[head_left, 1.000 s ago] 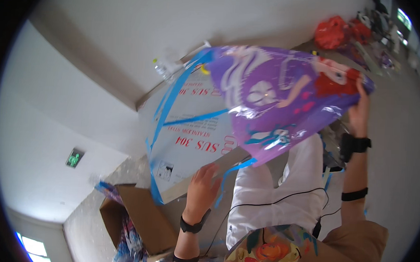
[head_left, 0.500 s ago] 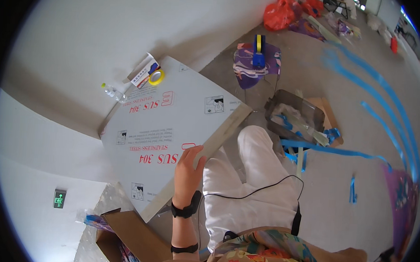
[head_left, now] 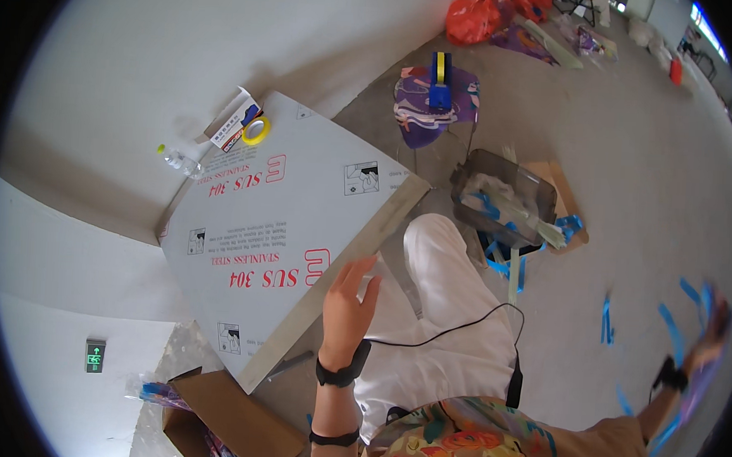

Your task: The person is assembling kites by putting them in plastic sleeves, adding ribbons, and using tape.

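My left hand point(head_left: 349, 306) is open, fingers loosely apart and holding nothing. It hovers by the near edge of a low table point(head_left: 259, 215) covered in printed grey protective film, above my white-trousered lap. Far out to the right, my right hand point(head_left: 713, 325) is blurred by motion and seems closed on a purple sheet point(head_left: 695, 395) with blue strips point(head_left: 671, 327). The sheet trails down beside the forearm, partly lost at the dark rim. On the table's far corner lie a roll of yellow tape point(head_left: 256, 130) and a small open carton point(head_left: 232, 122).
A blue tape dispenser point(head_left: 440, 88) stands on a purple-patterned stool point(head_left: 421, 124). Past my knees, a dark plastic bin point(head_left: 513, 195) holds scraps. An open cardboard box point(head_left: 232, 412) sits lower left. Red bags point(head_left: 476, 15) lie by the wall, and blue scraps point(head_left: 607, 320) on the floor.
The purple sheet and its blue strips have swung down and outward at the right, and my right hand has come into view. My left hand has lifted off the table edge toward my lap.
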Demonstrator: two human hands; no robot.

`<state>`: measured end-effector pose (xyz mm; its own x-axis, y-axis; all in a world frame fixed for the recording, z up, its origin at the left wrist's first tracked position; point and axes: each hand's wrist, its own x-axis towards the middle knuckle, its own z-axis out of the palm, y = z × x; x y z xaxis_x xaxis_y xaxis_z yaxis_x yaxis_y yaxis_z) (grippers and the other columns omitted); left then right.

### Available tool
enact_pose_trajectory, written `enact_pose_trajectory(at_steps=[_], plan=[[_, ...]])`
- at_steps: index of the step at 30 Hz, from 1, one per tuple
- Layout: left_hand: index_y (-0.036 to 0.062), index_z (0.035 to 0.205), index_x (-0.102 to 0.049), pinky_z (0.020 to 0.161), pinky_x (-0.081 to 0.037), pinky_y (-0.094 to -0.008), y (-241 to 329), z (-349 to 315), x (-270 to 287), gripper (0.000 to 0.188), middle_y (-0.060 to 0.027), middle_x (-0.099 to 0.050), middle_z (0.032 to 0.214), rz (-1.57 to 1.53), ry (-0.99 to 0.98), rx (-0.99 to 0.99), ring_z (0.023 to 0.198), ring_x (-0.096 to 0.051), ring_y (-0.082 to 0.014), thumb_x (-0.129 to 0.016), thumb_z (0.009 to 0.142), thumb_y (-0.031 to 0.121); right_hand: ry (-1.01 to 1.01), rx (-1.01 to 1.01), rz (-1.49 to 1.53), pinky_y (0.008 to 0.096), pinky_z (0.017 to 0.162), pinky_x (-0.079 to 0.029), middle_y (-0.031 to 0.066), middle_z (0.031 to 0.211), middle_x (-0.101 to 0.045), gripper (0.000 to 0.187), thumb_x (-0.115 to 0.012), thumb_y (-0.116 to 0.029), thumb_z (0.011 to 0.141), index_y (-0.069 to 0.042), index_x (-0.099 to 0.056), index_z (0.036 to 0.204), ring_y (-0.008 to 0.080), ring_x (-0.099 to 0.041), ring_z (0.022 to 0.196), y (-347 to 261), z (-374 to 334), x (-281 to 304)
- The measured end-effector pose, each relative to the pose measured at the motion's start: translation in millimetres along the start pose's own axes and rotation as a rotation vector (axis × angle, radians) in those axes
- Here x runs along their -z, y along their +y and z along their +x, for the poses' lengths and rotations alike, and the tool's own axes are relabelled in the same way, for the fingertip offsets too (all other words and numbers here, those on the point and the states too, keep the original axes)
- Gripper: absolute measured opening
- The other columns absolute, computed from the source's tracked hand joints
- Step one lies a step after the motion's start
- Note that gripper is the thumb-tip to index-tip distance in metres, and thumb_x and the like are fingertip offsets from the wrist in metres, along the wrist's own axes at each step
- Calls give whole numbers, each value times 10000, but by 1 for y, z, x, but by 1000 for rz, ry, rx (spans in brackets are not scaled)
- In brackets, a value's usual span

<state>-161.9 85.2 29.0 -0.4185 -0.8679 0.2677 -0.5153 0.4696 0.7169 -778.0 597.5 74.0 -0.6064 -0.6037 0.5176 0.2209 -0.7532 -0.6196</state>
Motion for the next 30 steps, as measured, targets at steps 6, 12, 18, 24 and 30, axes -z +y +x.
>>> enact_pose_trajectory(at_steps=[6, 12, 18, 24, 30], plan=[[23, 1132, -627, 799, -523, -335, -14, -10, 22, 275, -133, -673, 1029, -77, 115, 89, 953, -660, -277, -633, 857, 9, -217, 359, -1865, 354, 767, -514, 114, 953, -702, 212, -538, -219, 970, -51, -645, 1044, 245, -674, 864, 346, 153, -252], [-25, 1197, -564, 870, -514, -333, -30, 4, 23, 314, -145, -660, 1121, -487, 343, 262, 1024, -645, -219, -618, 889, -3, -1190, 147, -1210, 432, 604, -511, 124, 916, -674, 162, -642, -81, 760, -63, -627, 921, 327, -661, 751, 529, 130, -501], [-40, 1188, -513, 923, -480, -336, -97, 15, 21, 276, -96, -616, 1135, -755, 584, 419, 1089, -588, -178, -588, 939, 54, -1818, -21, -1017, 422, 612, -535, 103, 802, -696, 127, -647, -93, 735, -60, -653, 857, 319, -686, 794, 658, 48, -629], [32, 1135, -555, 829, -512, -344, -180, -4, 25, 226, -65, -616, 1095, -908, 866, 714, 1001, -608, -155, -561, 961, 177, -1962, -193, -833, 419, 611, -497, 75, 794, -704, 134, -659, -137, 755, -59, -722, 844, 288, -686, 813, 743, -4, -668], [8, 1235, -536, 846, -528, -362, -234, -8, 13, 346, -137, -603, 1182, -930, 776, 667, 1052, -616, -226, -532, 962, 221, -1795, -16, -930, 364, 817, -455, 40, 813, -692, 114, -687, -174, 748, -92, -699, 827, 237, -646, 783, 784, -43, -654]])
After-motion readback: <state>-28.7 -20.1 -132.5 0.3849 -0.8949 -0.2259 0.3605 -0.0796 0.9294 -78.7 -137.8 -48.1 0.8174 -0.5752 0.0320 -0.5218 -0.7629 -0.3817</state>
